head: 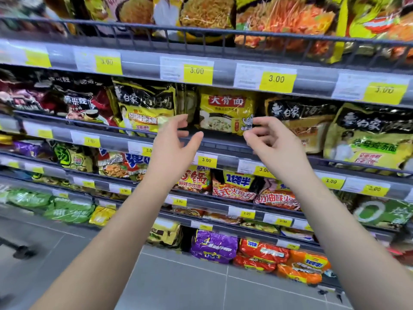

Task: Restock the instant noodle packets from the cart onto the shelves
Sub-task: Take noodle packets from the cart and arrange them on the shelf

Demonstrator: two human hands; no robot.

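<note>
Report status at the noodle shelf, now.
Left hand, right hand open, empty. Yellow packet upright on shelf, right hand at its lower corner. Nothing blocking.

Before me the grey shelves (143,63) rise in tiers, yellow price tags (276,79) along each edge; noodle packets (145,108) crowd every tier; a yellow packet (225,110) stands upright mid-shelf; purple packs (213,246) lie lowest, above the tiled floor (178,283).

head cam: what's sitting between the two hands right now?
Head view: between the left hand and right hand only the shelf edge shows, with the yellow noodle packet standing just behind and above it.
</note>
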